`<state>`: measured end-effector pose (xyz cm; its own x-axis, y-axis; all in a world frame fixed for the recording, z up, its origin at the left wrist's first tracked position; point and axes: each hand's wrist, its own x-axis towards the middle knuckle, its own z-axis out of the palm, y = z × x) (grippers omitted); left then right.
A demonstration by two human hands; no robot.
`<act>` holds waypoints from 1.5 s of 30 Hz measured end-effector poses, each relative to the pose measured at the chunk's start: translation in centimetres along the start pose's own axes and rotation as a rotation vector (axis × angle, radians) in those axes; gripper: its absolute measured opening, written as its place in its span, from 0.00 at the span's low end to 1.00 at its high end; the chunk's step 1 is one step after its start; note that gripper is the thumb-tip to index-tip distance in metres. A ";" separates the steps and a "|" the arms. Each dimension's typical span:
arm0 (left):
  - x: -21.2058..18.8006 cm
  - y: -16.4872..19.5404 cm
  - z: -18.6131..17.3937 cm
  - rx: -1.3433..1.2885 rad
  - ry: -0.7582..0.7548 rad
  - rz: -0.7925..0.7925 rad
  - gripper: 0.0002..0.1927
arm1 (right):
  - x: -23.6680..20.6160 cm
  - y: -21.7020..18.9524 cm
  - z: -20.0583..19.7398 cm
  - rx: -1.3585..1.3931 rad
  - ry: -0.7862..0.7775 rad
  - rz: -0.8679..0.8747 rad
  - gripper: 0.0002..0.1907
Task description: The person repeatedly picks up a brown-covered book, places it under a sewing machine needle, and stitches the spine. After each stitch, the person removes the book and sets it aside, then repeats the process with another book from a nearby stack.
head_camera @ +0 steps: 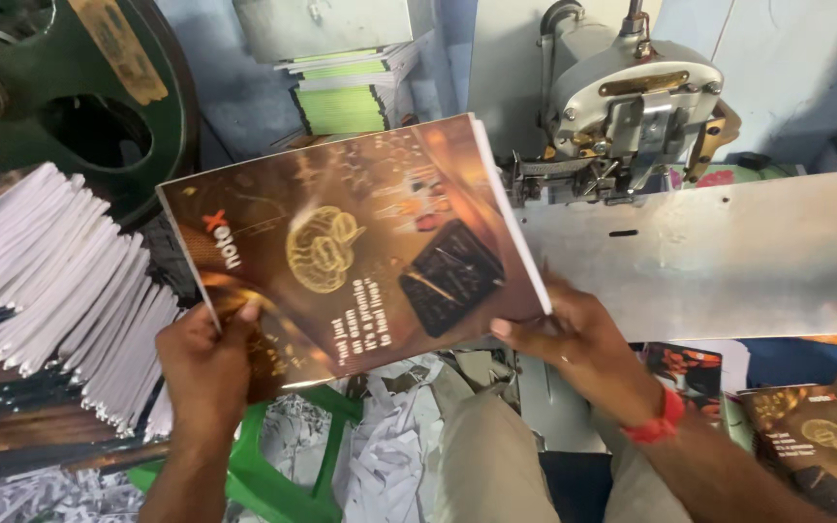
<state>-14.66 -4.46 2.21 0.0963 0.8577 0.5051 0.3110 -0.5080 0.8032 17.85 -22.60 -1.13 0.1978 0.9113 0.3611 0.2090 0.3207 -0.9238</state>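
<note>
Both hands pinch one brown booklet (360, 242) at frame centre: left hand (203, 363) on its lower-left corner, right hand (573, 339) on its lower-right edge. One stitching machine (632, 107) stands upper right, one fanned booklet stack (50, 281) lies left

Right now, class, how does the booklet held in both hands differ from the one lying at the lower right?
The held booklet is lifted and tilted, gripped at its corners by the left hand and right hand; the lower-right booklet lies flat, untouched. The held booklet shows its whole cover; the lower-right booklet is cut off by the frame. Both share the same dark brown cover with a golden brain picture.
</note>
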 end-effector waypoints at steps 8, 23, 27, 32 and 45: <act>3.1 -6.3 -4.1 -0.068 0.058 -0.176 0.05 | 7.6 3.9 5.1 0.254 -0.115 0.119 0.13; 14.1 -12.7 13.5 0.201 -0.180 -0.018 0.06 | 12.8 13.5 -3.6 0.137 0.205 0.274 0.10; 14.3 -10.4 20.4 0.260 -0.189 0.100 0.07 | 11.6 14.6 -8.1 0.160 0.332 0.317 0.10; 14.7 -7.8 26.5 0.229 -0.233 0.199 0.09 | 10.8 15.0 -13.1 -0.010 0.481 0.311 0.12; 17.3 -9.3 34.0 0.238 -0.366 0.220 0.09 | 11.2 11.8 -18.4 -0.576 0.643 0.417 0.24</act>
<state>16.28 17.85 -7.29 0.4971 0.7251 0.4766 0.4494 -0.6850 0.5735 40.11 -13.34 -5.62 0.8148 0.5522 0.1766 0.4081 -0.3300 -0.8512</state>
